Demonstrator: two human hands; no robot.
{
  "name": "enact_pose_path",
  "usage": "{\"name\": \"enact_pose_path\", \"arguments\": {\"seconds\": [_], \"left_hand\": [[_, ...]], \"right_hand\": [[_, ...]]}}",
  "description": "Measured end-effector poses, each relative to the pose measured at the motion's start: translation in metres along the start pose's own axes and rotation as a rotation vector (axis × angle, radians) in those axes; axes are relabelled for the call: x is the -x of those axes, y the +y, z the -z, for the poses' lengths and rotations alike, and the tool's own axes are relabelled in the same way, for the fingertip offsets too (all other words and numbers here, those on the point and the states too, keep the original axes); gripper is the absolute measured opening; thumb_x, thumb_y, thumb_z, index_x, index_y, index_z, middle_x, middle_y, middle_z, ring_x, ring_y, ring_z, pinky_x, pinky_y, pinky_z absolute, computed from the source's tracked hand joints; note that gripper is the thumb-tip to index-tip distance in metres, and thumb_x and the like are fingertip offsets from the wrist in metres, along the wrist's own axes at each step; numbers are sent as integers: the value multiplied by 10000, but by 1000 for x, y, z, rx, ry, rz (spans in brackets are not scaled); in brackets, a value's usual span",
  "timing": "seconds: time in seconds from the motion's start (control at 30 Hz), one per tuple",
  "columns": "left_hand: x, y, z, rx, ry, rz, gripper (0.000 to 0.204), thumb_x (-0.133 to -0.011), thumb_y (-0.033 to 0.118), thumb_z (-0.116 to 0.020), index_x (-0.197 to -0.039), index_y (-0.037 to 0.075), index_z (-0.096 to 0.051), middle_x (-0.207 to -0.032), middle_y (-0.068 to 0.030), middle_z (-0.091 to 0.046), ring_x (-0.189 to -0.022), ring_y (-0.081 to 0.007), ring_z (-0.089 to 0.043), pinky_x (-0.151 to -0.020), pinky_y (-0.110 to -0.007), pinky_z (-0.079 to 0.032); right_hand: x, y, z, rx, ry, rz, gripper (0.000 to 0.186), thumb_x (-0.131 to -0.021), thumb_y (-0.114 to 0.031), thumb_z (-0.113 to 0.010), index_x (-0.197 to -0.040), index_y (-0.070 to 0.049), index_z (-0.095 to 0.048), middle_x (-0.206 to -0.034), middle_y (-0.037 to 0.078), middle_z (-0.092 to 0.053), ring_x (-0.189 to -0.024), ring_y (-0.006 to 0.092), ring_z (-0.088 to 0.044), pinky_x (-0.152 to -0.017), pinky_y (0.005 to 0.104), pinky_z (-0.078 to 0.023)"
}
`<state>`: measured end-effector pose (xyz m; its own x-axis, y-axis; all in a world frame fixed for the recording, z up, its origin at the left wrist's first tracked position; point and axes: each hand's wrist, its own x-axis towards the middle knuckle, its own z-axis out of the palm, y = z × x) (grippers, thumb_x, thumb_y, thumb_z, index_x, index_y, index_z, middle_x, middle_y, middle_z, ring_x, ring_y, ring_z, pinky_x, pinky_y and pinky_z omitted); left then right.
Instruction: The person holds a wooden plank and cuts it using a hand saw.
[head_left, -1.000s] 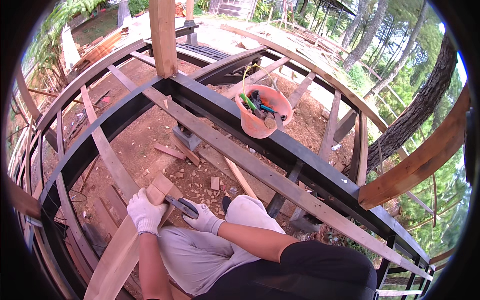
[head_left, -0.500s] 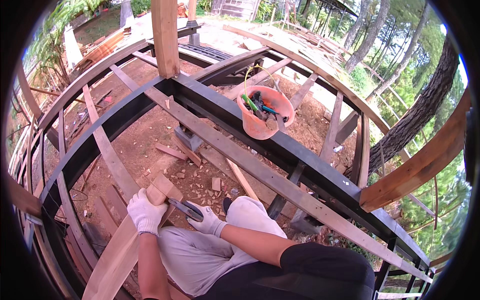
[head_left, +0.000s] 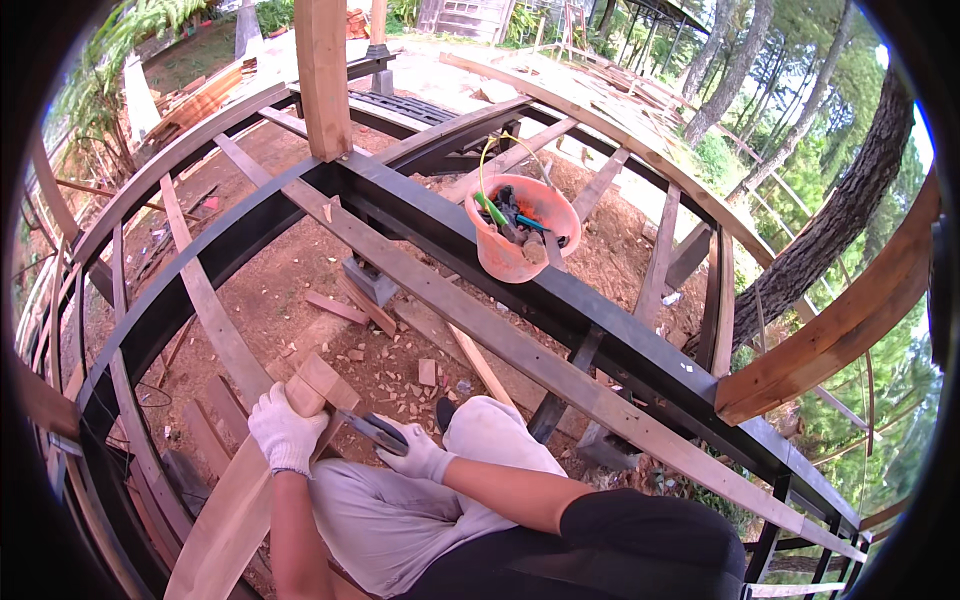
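My left hand (head_left: 285, 428), in a white work glove, grips a pale wooden plank (head_left: 222, 525) near its far end. The plank slopes up from the lower left, beside my left leg. In my gloved right hand (head_left: 423, 458) is a handsaw (head_left: 378, 432) with a dark handle. It is seen almost edge-on, its narrow blade against the plank's end, where a line crosses the wood. Most of the blade is hard to make out. My fingers are wrapped around the handle.
An orange bucket (head_left: 512, 262) of tools sits on the black steel beam (head_left: 430, 212) ahead. Wooden joists (head_left: 440, 290) cross the frame around me. Offcuts and chips (head_left: 427, 372) lie on the reddish ground below. A wooden post (head_left: 324, 80) rises ahead; a tree trunk (head_left: 835, 245) leans at right.
My right hand and the handsaw have shifted slightly down and left along the cut. My left hand keeps its hold on the plank. The whole view has tilted a little.
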<state>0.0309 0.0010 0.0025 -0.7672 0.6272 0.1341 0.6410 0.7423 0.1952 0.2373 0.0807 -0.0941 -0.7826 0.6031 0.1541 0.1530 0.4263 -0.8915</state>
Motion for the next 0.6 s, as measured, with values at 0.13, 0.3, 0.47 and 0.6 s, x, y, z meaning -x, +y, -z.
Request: {"name": "enact_pose_path", "arguments": {"seconds": [0.13, 0.3, 0.47, 0.6], "left_hand": [[-5, -7, 0, 5, -7, -12, 827, -589, 440, -863, -1270, 45, -609, -1157, -161, -659, -1122, -345, -616, -1001, -439, -491], [9, -18, 0, 7, 33, -10, 843, -576, 457, -867, -1271, 55, -609, -1153, -150, -652, -1109, -336, -613, -992, -430, -488], [6, -9, 0, -11, 35, -6, 846, -567, 467, -865, -1265, 63, -609, -1132, -139, -647, -1092, -331, -612, -987, -425, -483], [0, -5, -9, -14, 36, -19, 834, -582, 471, -856, -1264, 60, -607, -1137, -143, -649, -1092, -332, -611, -996, -431, -477]], "right_hand": [[-18, 6, -22, -63, 13, -36, 656, -881, -247, -706, -1482, -93, -492, -1179, 222, -695, -1024, 375, -692, -903, 437, -545], [113, -55, 81, -97, -209, -222, 704, -901, -244, -674, -1537, -103, -406, -1208, 174, -706, -1033, 337, -711, -915, 401, -565], [102, -39, 73, 91, -129, -108, 680, -897, -218, -680, -1514, -75, -433, -1156, 158, -722, -986, 289, -726, -867, 379, -574], [-22, 7, -22, -130, 24, -21, 631, -871, -209, -705, -1454, -63, -513, -1117, 213, -710, -991, 358, -699, -886, 413, -547]]}}
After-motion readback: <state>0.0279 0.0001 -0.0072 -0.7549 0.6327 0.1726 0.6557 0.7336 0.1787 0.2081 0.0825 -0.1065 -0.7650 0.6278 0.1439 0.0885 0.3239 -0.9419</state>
